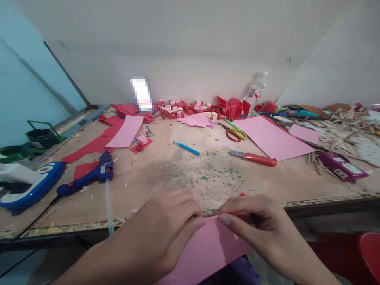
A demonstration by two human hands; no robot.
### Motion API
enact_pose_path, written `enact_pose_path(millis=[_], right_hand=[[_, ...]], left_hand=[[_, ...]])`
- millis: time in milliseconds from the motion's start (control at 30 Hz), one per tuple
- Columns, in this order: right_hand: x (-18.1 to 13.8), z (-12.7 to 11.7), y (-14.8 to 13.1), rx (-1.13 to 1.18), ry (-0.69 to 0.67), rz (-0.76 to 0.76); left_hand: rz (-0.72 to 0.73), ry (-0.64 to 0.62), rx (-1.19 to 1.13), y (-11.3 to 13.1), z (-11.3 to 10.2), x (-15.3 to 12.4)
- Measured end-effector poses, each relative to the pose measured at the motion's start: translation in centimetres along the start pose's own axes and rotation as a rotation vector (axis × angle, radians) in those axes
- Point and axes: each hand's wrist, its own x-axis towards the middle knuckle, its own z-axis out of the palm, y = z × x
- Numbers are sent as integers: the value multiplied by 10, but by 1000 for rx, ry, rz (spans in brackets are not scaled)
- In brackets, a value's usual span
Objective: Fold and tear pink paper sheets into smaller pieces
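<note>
A sheet of pink paper (208, 249) lies below the table's front edge, over my lap. My left hand (172, 225) pinches its far edge, thumb on top and fingers curled behind. Close beside it, my right hand (252, 221) pinches the same edge between thumb and forefinger. A small red corner (242, 194) shows behind my right hand; what it belongs to is hidden. Beyond my hands on the table lie a blue pen-like tool (186, 147), a red-handled utility knife (255, 158) and scissors (236, 134) with red and yellow handles.
A blue glue gun (89, 176) with a hanging glue stick lies left, near red paper strips (95, 142). Pink sheets (271, 136), small paper cubes (178, 107) and a plastic bottle (255, 91) stand farther back. Wood sticks (341, 134) and a purple object (341, 167) are right.
</note>
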Motion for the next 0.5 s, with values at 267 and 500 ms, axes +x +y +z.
enact_pose_path(millis=[267,500], right_hand=[[1,-8,-6,-192,-86,-59],[7,-9,-16,-226,-205,-67]], left_hand=[[93,9,93,0,6,-2],[124,7,170,-6,6,-3]])
